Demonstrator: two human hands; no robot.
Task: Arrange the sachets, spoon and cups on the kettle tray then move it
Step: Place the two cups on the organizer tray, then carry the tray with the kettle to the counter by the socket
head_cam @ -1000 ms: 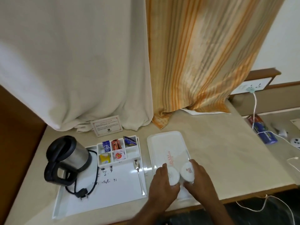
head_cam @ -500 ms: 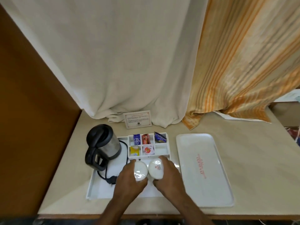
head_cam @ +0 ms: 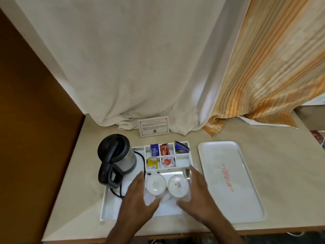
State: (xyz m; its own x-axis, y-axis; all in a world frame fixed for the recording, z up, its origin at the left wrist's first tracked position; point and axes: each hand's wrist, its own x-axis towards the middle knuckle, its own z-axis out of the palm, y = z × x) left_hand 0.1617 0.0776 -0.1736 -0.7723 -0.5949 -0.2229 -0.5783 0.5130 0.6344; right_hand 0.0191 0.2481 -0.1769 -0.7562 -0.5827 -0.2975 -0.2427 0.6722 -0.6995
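Both cups are across now, off the plain tray (head_cam: pixel 249 205) and onto the kettle tray (head_cam: pixel 112 206)! Left hand (head_cam: pixel 139 199) grips the left cup (head_cam: pixel 156 184), right hand (head_cam: pixel 198 196) the right cup (head_cam: pixel 178 185); the spoon (head_cam: pixel 187 174) seems pinched alongside. Sachets (head_cam: pixel 166 155) already sit in their compartments.

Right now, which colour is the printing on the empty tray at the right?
Red, on the plain white tray; the head view shows it clearly.
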